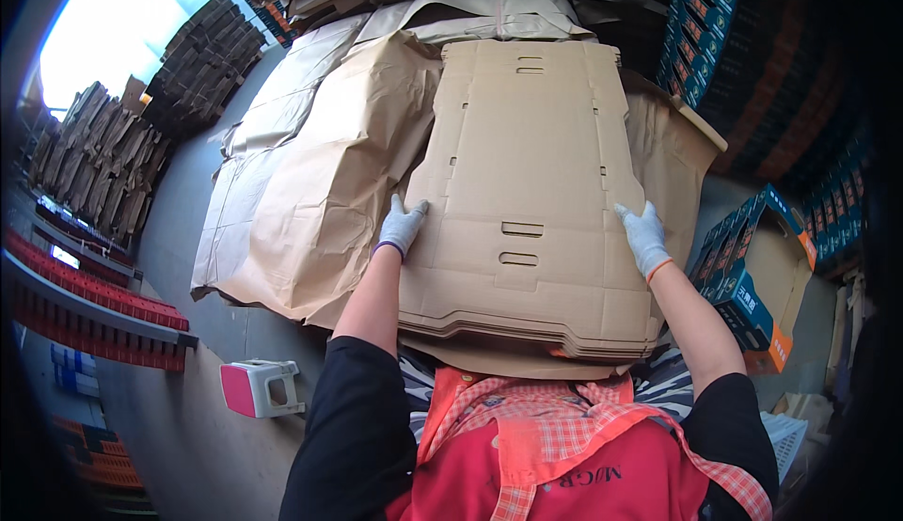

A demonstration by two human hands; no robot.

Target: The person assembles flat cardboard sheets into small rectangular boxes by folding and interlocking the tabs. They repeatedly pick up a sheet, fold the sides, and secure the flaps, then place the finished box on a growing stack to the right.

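While stacks of flattened cardbd (99,168) are standing at far L, I'm seeing from my remote post a long red ribbed unit (103,336) running nearer the person. A small white stool w/ a red top (241,389) is sitting on the floor. Moving R, a big paper-wrapped bundle (329,173) is lying crumpled beside the work. The L hand (403,228), in a pale glove, is touching the L edge of the brown cardbd stack (527,182); its thumb is lying over the board, fingers pointing fwd. I'm not able to tell if they're actually gripping. The stack itself is lying flat in ctr, right in front of the person's red checked apron (555,436), slotted top sheet facing up. The R hand (644,239), pale glove w/ orange cuff, is touching the R edge approx. opposite, thumb inward, other fingers extending fwd; I'm not seeing whether they're clamping. Behind, teal boxes (701,32) are rising in a tall pile; farther R, an open teal-and-orange box (752,276) is standing apart from the hand.
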